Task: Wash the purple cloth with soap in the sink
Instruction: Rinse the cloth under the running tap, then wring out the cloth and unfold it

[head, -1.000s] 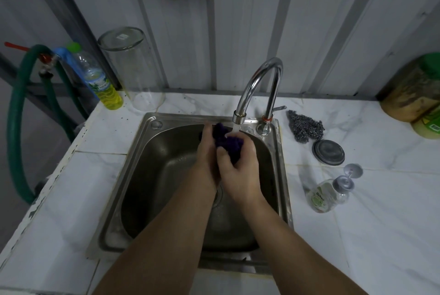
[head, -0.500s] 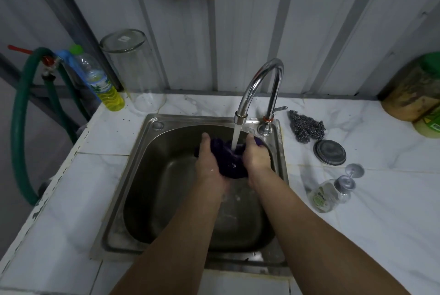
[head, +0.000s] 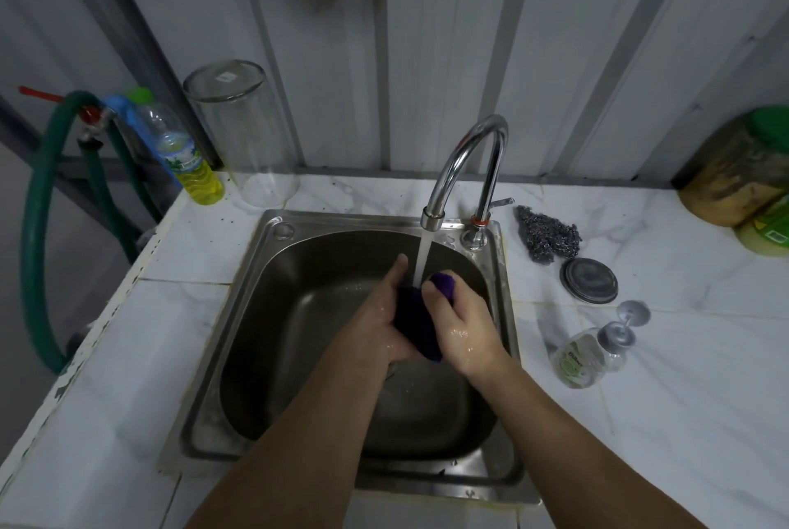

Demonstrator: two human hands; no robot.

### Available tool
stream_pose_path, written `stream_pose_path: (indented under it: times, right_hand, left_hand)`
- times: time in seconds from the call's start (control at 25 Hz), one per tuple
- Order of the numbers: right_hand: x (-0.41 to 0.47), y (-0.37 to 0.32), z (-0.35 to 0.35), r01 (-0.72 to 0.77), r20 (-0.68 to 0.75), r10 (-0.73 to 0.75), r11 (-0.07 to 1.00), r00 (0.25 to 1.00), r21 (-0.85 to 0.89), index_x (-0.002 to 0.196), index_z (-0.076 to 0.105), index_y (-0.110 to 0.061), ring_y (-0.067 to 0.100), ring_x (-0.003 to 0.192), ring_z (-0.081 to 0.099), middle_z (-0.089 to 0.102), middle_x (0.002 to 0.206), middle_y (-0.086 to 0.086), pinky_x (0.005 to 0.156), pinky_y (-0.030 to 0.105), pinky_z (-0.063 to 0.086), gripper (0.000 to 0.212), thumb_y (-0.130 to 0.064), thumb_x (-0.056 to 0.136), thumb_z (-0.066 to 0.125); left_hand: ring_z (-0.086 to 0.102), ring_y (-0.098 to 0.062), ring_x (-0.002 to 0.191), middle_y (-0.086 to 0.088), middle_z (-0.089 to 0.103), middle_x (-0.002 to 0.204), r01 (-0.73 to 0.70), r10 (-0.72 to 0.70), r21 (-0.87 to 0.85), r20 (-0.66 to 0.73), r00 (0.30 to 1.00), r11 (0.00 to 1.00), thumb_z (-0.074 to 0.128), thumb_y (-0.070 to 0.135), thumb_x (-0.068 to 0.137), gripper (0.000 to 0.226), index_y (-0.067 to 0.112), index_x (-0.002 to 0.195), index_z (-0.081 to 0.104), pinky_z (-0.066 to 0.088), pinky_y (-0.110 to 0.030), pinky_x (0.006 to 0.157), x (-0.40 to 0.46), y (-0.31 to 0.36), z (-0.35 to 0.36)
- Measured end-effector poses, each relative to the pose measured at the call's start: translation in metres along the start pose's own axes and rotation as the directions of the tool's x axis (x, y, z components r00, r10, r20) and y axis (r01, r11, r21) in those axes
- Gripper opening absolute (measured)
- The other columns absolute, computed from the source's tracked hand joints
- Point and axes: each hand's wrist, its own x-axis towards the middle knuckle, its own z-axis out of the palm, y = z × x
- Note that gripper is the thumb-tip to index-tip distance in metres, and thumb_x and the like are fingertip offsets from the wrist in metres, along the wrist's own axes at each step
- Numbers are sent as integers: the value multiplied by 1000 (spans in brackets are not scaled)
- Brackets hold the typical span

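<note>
The purple cloth (head: 416, 321) is bunched up between both my hands, over the steel sink (head: 299, 315). My left hand (head: 380, 321) grips its left side with the thumb raised. My right hand (head: 463, 326) clasps the right side, and a purple fold sticks out above its fingers. Water runs from the chrome faucet (head: 463, 170) straight onto the cloth. Both hands are wet. A clear soap pump bottle (head: 580, 360) lies on its side on the counter, right of the sink.
A steel scourer (head: 548, 236) and a round metal lid (head: 589, 281) lie right of the faucet. At the back left stand an upturned glass jar (head: 243, 131) and a bottle of yellow liquid (head: 188, 157). A green hose (head: 38, 230) hangs at the left; jars (head: 743, 170) sit far right.
My hands have kept working the cloth under the stream: first pressed together high near the spout, then spread apart, now lower with the cloth squeezed between them. The view also shifted slightly.
</note>
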Motion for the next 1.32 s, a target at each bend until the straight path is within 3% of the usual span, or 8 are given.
stream_pose_path:
  times: [0.12, 0.2, 0.32, 0.48, 0.72, 1.0, 1.16, 1.32]
  right_hand:
    - [9, -3, -1, -198, -210, 214, 975, 954, 97, 75, 62, -26, 3, 65, 63, 66, 65, -11, 67, 31, 49, 38, -59, 87, 48]
    - [31, -3, -18, -411, -358, 461, 887, 812, 211, 81, 67, -24, 13, 77, 67, 71, 78, -4, 76, 37, 52, 52, -66, 85, 37]
    - [79, -2, -61, -507, -372, 630, 774, 682, 381, 83, 60, -14, 26, 84, 62, 64, 100, 11, 83, 40, 51, 38, -39, 100, 35]
    - [145, -13, -96, -478, -300, 689, 693, 660, 540, 106, 52, -12, 16, 63, 49, 47, 85, 4, 55, 30, 50, 19, -26, 102, 39]
    - [185, -8, -102, -545, -223, 716, 663, 662, 513, 134, 47, -9, 17, 64, 38, 50, 106, 9, 52, 30, 38, 46, -39, 99, 42]
    - [181, -21, -83, -514, -81, 581, 769, 810, 381, 140, 53, -17, 11, 76, 52, 51, 95, -13, 52, 36, 49, 92, -84, 87, 18]
    - [167, -27, -85, -514, -117, 611, 742, 783, 431, 149, 41, -14, 15, 101, 55, 55, 122, 1, 57, 31, 47, 89, -79, 92, 21]
    - [128, -28, -70, -489, -355, 558, 829, 750, 271, 116, 57, -9, 16, 73, 54, 62, 111, 14, 63, 35, 48, 50, -53, 101, 37]
  left_hand:
    - [77, -37, 85, -18, 79, 95, -79, 80, 18, -73, 994, 997, 73, 33, 82, 32, 5, 94, 83, 64, -53, 64, 1, -2, 15]
    - [74, -34, 96, -16, 80, 99, -154, 156, 24, -92, 984, 988, 65, 23, 86, 27, 6, 102, 80, 64, -47, 71, 4, -2, 19]
    - [73, -33, 93, -15, 80, 91, -187, 199, 130, -88, 976, 974, 66, 19, 81, 21, 11, 82, 84, 62, -41, 74, 5, -1, 16]
    - [79, -31, 78, -14, 81, 91, -176, 190, 170, -70, 979, 970, 75, 21, 77, 13, 12, 81, 84, 62, -42, 70, 9, 4, 9]
    - [72, -22, 59, -8, 75, 72, -165, 177, 109, -118, 977, 980, 79, 18, 69, 18, 11, 85, 81, 60, -35, 62, 20, 14, 0]
    - [73, -28, 66, -13, 75, 77, -234, 247, 120, -103, 964, 965, 81, 22, 72, 53, 6, 120, 67, 62, -40, 65, 16, 11, 0]
    - [74, -30, 72, -14, 74, 87, -243, 249, 78, -69, 966, 967, 79, 22, 74, 51, 4, 120, 66, 63, -40, 64, 8, 9, 1]
    - [72, -27, 68, -10, 73, 72, -310, 308, -14, -89, 947, 950, 78, 17, 76, 31, 3, 102, 70, 63, -40, 69, 4, 13, 1]
